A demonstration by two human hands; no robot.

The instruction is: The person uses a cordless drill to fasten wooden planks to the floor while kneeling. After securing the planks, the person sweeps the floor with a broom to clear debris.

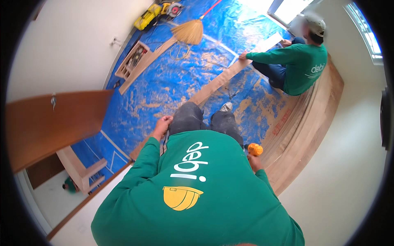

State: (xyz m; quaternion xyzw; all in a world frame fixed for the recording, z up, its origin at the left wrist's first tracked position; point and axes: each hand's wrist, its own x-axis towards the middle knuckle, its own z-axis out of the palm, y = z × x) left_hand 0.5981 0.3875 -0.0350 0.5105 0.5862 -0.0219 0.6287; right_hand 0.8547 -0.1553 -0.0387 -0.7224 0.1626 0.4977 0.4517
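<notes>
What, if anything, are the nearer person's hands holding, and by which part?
The right hand holds an orange, rounded power tool, its gripped part hidden. The left hand: cannot tell.

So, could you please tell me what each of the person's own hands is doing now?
Left hand: fingers curled near the knee; whether it holds anything cannot be told.
Right hand: closed, holding the orange tool.

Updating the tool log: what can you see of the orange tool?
The orange tool looks like a drill: a rounded, plastic-looking orange housing with dark marks and a dark part on its left. The right hand holds it at the person's right side, near the boards. Its handle is hidden; bit and running state can't be told.
</notes>
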